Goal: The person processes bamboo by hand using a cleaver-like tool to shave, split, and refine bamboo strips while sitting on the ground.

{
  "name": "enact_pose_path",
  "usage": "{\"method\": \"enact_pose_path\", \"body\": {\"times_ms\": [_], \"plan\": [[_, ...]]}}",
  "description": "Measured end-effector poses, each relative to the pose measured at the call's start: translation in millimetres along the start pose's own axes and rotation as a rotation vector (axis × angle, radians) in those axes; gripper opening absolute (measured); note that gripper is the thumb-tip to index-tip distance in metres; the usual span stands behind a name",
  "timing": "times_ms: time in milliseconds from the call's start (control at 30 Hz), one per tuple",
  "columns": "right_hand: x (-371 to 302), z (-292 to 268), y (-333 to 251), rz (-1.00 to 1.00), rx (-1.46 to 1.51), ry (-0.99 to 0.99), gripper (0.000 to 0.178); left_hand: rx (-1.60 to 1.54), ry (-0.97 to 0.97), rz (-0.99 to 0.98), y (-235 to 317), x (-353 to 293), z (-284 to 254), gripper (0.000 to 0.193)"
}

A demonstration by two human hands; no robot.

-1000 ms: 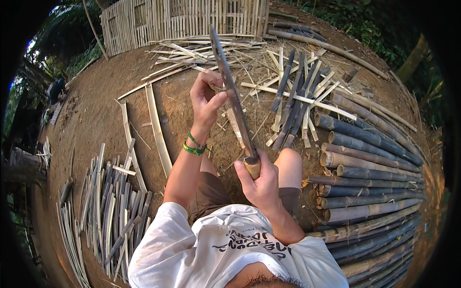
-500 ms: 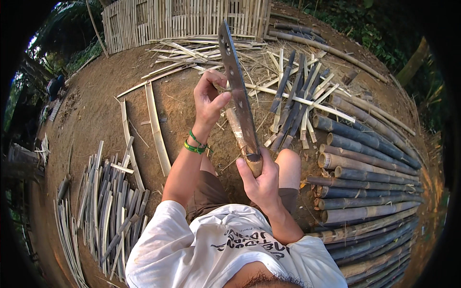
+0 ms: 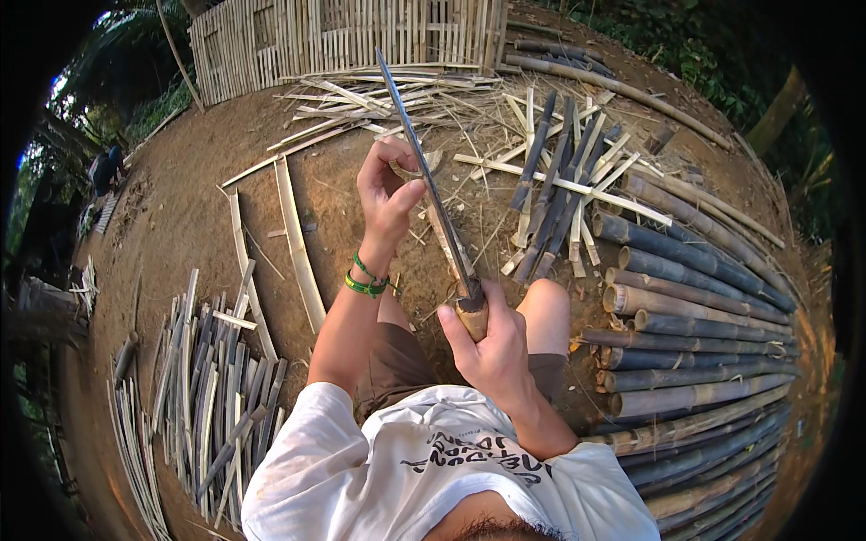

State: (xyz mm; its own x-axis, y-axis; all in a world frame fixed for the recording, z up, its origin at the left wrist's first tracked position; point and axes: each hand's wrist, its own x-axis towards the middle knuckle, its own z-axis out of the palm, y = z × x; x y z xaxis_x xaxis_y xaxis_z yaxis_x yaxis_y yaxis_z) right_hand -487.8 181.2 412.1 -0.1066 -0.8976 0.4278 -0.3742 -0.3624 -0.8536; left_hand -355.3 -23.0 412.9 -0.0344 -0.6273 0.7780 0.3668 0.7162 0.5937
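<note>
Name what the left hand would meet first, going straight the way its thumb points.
The left hand would probably meet the knife blade first, though depth between them is unclear.

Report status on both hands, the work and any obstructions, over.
Left hand holding bamboo piece. Right hand gripping knife. Knife blocks part of bamboo piece from view.

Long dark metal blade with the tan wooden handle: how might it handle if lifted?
The blade is probably stiff, looking straight along its length. Lifted by its handle, it may feel tip-heavy, since it reaches far beyond the bare right hand gripping there.
</note>
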Motion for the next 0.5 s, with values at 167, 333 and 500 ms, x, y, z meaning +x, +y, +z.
{"method": "enact_pose_path", "body": {"times_ms": [167,333,500], "plan": [[1.7,-4.6,-6.8,0.085,0.113,-0.06,0.036,0.035,-0.011,0.003,5.1,1.2,2.6,0.041],[16.7,-9.1,-14.5,0.047,0.027,-0.051,0.034,0.059,-0.068,-0.041,5.3,10.1,-2.2,0.044],[26.7,-10.3,-16.1,0.03,0.013,-0.02,0.031,0.327,0.084,0.267,20.8,27.0,-12.5,0.06]]}}
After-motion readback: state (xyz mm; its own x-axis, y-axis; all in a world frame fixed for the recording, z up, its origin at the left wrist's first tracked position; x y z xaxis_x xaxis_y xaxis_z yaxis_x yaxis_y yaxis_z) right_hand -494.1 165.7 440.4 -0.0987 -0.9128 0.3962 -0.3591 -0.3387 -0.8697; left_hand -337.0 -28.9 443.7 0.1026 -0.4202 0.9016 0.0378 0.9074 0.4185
